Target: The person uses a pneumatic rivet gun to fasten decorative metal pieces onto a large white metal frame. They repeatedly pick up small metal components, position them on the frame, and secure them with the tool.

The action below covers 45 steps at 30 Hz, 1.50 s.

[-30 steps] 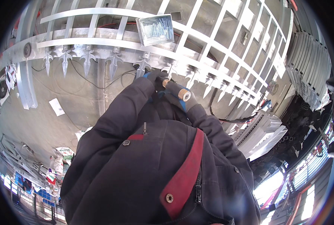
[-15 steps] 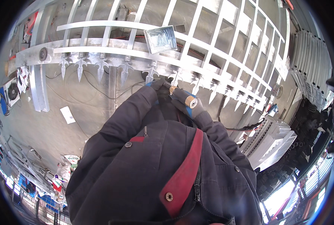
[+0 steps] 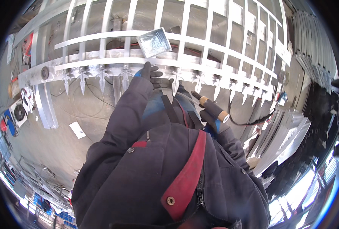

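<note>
My left hand [image 3: 151, 74], in a dark glove with blue, is open with its fingers apart. It lies at the lower rail [image 3: 112, 63] of a silver metal fence panel, over the place of one spear-shaped finial. A bare finial [image 3: 175, 82] points toward me just right of it. My right hand [image 3: 210, 119], gloved alike, is closed around a cylindrical hand tool [image 3: 215, 110] with a dark body and brass-coloured ends. The tool's tip points up and left, apart from the finials. Its exact kind does not show.
A small box of thin metal pieces [image 3: 154, 42] rests on the panel's bars. More finials [image 3: 81, 80] line the rail on both sides. A black cable [image 3: 249, 123] curves at the right, near stacked metal profiles [image 3: 282, 133]. A white sheet [image 3: 77, 130] lies on the floor.
My hands have moved apart: the left went up and left onto the rail with its fingers spreading, and the right drew back down and right with the tool. The view has shifted slightly.
</note>
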### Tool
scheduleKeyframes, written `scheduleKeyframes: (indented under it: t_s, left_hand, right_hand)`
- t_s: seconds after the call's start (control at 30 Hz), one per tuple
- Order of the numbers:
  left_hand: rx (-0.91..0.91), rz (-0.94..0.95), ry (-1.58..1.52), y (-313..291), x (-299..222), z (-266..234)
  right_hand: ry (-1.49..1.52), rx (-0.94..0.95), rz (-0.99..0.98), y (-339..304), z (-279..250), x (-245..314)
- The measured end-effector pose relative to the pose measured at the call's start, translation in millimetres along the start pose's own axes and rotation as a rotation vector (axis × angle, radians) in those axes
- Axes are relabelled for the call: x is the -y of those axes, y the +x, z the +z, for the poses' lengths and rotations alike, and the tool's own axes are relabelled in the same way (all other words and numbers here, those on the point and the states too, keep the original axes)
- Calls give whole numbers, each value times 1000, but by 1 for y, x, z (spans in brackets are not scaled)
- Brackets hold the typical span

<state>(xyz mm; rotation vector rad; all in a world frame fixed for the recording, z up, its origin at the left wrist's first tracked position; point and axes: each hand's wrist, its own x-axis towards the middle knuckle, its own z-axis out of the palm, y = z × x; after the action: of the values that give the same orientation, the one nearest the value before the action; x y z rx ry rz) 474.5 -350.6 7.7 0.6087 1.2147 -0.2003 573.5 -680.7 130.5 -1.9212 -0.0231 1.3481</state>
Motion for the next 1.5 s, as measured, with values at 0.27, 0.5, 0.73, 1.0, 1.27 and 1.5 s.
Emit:
scheduleKeyframes:
  t_s: [0.27, 0.5, 0.73, 1.0, 1.27, 1.5]
  left_hand:
    - [191, 108, 351, 20, 109, 58]
    - [-12, 708, 1181, 51, 130, 144]
    - [6, 884, 1529, 119, 139, 193]
    - [-21, 878, 1442, 132, 142, 191]
    - [10, 843, 1425, 133, 140, 191]
    - [63, 851, 1421, 138, 138, 188]
  right_hand:
    - [284, -171, 136, 26, -52, -41]
    - [110, -161, -5, 83, -94, -76]
    - [-25, -46, -115, 118, -123, -85]
    - [-63, 31, 41, 138, -122, -82]
    - [-268, -5, -224, 142, -111, -74]
    - [-242, -67, -165, 154, -103, -91]
